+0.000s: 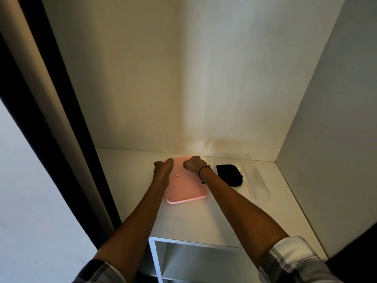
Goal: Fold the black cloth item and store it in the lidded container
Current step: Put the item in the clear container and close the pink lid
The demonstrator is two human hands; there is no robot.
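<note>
A pink lid lies flat on the white shelf. My left hand grips its far left corner. My right hand is closed on its far right edge. To the right stands a clear plastic container, with a folded black cloth lying inside it at the left end. A thin pale strip shows along the container's floor beside the cloth.
The shelf sits inside a white wardrobe with a back wall and a right side wall. A dark door edge runs along the left. An open cubby lies under the shelf's front edge.
</note>
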